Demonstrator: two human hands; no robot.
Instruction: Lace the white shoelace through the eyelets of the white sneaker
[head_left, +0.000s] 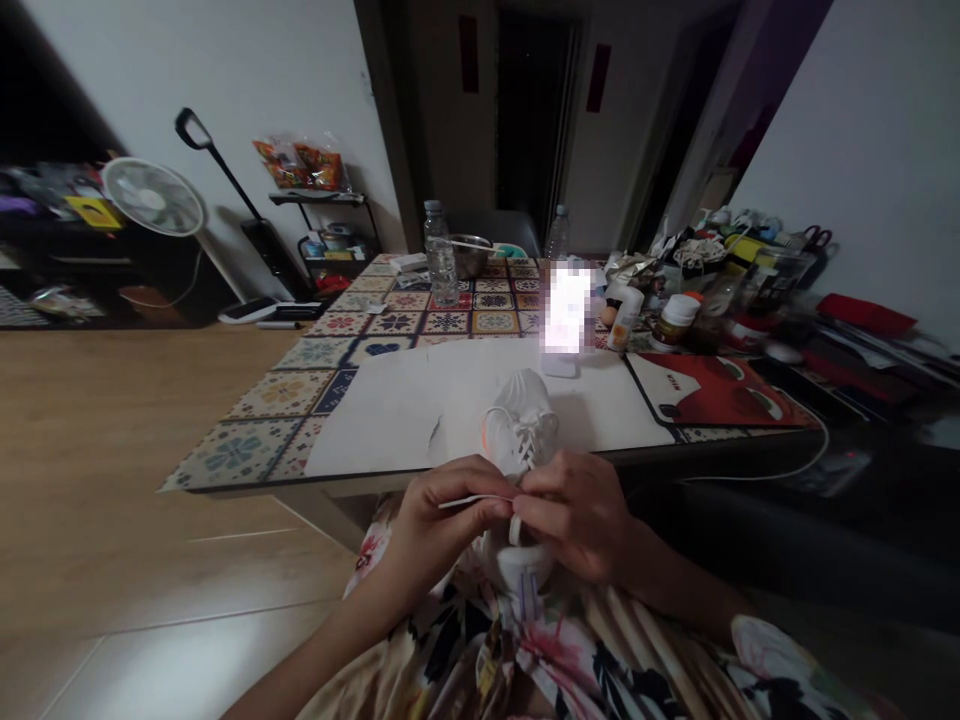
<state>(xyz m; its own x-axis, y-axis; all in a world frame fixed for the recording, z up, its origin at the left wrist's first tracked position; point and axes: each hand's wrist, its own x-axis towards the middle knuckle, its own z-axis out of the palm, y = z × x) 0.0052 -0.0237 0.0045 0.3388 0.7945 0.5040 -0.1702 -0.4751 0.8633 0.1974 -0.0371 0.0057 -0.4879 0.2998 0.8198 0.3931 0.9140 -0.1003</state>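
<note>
Head view: your left hand and right hand are both pinched almost shut on one white lace, close together. One white sneaker sits right behind them, long way pointing out from you, toe end over the white paper.
</note>
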